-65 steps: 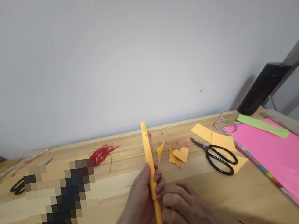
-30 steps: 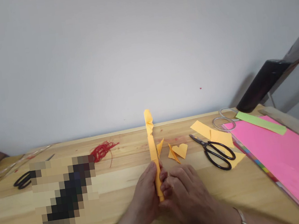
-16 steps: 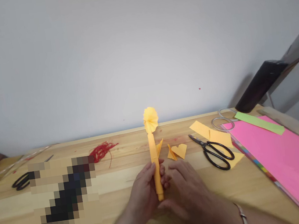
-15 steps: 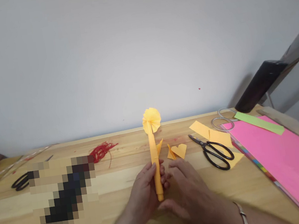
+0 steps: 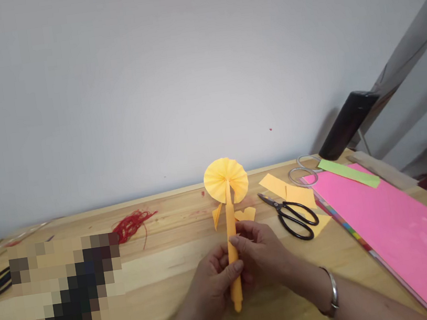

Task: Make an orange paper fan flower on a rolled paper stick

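Note:
A yellow-orange paper flower stands almost upright in front of me, with a round pleated head [image 5: 224, 178] on a rolled paper stem [image 5: 230, 226]. Lower on the stem, my left hand [image 5: 217, 281] is closed, its thumb lying across the paper. Just above it on the right, my right hand [image 5: 260, 249] pinches the same stem with thumb and fingers. A small folded paper piece [image 5: 217, 215] shows to the left of the stem. Behind my right hand lies a heart-shaped paper piece [image 5: 247, 214], partly covered.
Black-handled scissors [image 5: 290, 215] lie right of my hands among orange paper scraps [image 5: 300, 195]. Further right are a pink paper stack [image 5: 389, 225], a green strip [image 5: 348, 173] and a dark cylinder [image 5: 347, 125]. Red string [image 5: 133, 226] lies left, beside a pixelated dark area.
My right hand has moved from beside the stem onto it. The flower head has turned to show more of its round face. The camera view has shifted slightly right.

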### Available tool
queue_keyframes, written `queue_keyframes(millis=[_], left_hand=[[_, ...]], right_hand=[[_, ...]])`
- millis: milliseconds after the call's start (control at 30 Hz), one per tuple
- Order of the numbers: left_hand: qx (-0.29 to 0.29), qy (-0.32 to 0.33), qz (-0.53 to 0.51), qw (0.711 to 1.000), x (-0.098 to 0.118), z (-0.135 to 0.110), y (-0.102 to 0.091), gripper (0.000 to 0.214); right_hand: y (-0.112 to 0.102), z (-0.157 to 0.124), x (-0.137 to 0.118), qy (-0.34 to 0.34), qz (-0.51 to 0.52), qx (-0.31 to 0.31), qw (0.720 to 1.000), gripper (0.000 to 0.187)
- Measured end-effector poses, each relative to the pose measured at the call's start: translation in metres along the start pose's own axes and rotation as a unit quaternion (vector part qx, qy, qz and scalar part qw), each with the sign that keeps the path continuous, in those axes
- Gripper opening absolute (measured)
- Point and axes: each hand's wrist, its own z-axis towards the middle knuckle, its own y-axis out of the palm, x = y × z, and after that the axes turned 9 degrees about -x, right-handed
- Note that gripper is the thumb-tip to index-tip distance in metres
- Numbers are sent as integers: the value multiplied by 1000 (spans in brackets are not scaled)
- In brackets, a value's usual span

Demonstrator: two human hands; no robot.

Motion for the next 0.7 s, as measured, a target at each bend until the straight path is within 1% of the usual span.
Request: queue_keyframes(millis=[133,200,267,367,500,600,667,700], left_hand=[[-18,-23,18,999,-2,-1,3,31],[-29,-42,37,998,-2,-3,4,30],[-51,-60,61,995,-1,-5,5,28],[-76,-89,93,989,-2,-8,5,22],[-61,-122,98,986,-3,-10,4,17],[-71,-113,106,985,-1,-10,6,20],[-95,-95,103,986,2,-10,6,26],[-86,-86,83,989,4,-9,5,30]], right_hand=[[2,-1,-4,24,72,-1,997,21],[2,-1,-5,35,88,2,995,22],[1,0,-6,29,80,15,996,22],[-3,2,-7,4,48,30,998,22],[-7,4,-6,-5,30,27,999,23],[-7,4,-8,0,36,27,999,24],[-6,2,-11,0,46,23,999,25],[-5,1,-12,1,52,17,998,25]])
